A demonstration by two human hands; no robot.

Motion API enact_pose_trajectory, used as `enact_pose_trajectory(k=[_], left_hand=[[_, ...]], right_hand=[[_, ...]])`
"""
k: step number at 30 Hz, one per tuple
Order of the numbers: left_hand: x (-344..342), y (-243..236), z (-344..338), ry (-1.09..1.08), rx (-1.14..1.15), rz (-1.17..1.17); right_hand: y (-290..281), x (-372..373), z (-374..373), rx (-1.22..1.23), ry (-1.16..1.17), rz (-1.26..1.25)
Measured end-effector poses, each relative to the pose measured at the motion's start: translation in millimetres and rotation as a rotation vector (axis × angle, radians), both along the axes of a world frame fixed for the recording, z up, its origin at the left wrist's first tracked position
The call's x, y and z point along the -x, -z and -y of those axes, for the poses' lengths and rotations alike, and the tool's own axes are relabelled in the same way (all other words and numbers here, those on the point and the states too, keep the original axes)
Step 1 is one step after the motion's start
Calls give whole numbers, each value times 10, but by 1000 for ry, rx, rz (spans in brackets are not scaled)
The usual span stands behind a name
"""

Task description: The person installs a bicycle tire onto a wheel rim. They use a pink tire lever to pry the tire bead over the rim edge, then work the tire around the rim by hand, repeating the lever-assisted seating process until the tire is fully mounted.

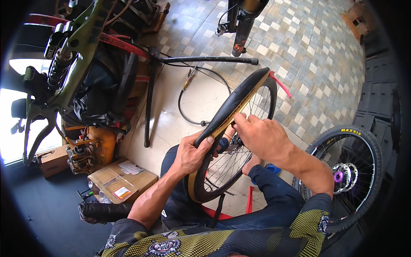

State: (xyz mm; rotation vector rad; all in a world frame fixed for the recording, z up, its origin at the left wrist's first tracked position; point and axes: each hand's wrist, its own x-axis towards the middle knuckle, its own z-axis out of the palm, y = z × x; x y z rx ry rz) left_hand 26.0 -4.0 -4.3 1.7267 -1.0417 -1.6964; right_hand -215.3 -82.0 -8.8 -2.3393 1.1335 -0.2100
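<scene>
A bicycle wheel with a deep dark rim (270,92) stands tilted between my legs. Its black tyre (231,105) has a tan sidewall with dark lettering. My left hand (193,155) is closed around the tyre and rim on the near left side, thumb on the tan sidewall. My right hand (261,133) is a closed fist against the sidewall's edge, above the spokes. Whatever its fingers hold is hidden. A red tyre lever (281,85) sticks out from the rim at the far end of the wheel, apart from both hands.
Another wheel with a knobbly tyre (371,165) lies at right. A black stand leg (209,60) and a hose (182,107) are on the floor ahead. At left are a green bike frame (81,55), an orange compressor (102,145) and a cardboard box (139,177).
</scene>
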Motion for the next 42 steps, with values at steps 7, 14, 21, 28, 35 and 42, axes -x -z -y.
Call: enact_pose_trajectory(k=[7, 14, 21, 28, 35, 42], left_hand=[[30, -3, -18, 33, 43, -15], [26, -25, -47, -21, 30, 50], [20, 32, -35, -51, 63, 75], [32, -12, -18, -21, 74, 83], [80, 57, -47, -20, 62, 15], [145, -62, -6, 107, 87, -38]], right_hand=[[153, 17, -121, -116, 156, 194], [878, -380, -440, 30, 391, 752], [867, -440, -551, 132, 199, 705], [665, -417, -576, 63, 263, 553], [-519, -148, -213, -42, -12, -151], [-1101, -372, 107, -85, -254, -507]])
